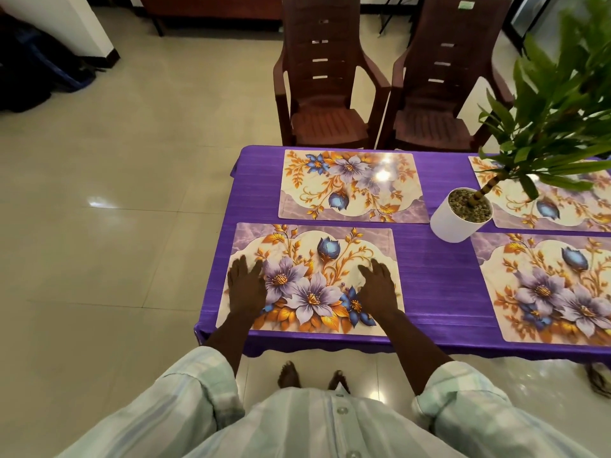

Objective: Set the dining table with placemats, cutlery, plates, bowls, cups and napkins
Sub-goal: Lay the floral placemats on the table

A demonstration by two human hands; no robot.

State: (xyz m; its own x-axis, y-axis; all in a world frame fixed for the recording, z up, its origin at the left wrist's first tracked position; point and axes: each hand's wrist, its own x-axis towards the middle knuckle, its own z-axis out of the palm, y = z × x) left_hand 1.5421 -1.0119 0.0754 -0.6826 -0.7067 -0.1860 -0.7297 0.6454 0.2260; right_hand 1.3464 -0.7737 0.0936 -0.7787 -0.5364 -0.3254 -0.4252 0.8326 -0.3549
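The near placemat (310,279), low and left of centre in the frame, is being pressed flat onto the purple tablecloth (439,285) at the table's near left corner. It is judged to be thin, light and flexible, with a glossy face that is likely to slide easily over the cloth; it would best be shifted with flat palms, or lifted by pinching a short edge or corner, since nothing is offered to grip in the middle. Its face is printed with lilac and blue flowers and orange-gold leaves on a cream field, with a marbled mauve band along its far edge.

The left hand (246,285) is being laid palm down on the mat's left part, its fingers straight and close together, holding nothing. The right hand (380,285) is being laid the same way on the right part, fingers straight and slightly spread.

Just beyond, at frame centre, a second placemat (350,186) is lying parallel, apart from the first by a strip of cloth. Two more mats are being cut off by the right edge: one lower right (545,289), one above it (562,206), partly behind a white potted plant (459,216). Two brown plastic chairs (324,94) are standing at the far side, in the upper middle. No cutlery, plates, bowls, cups or napkins are being shown.
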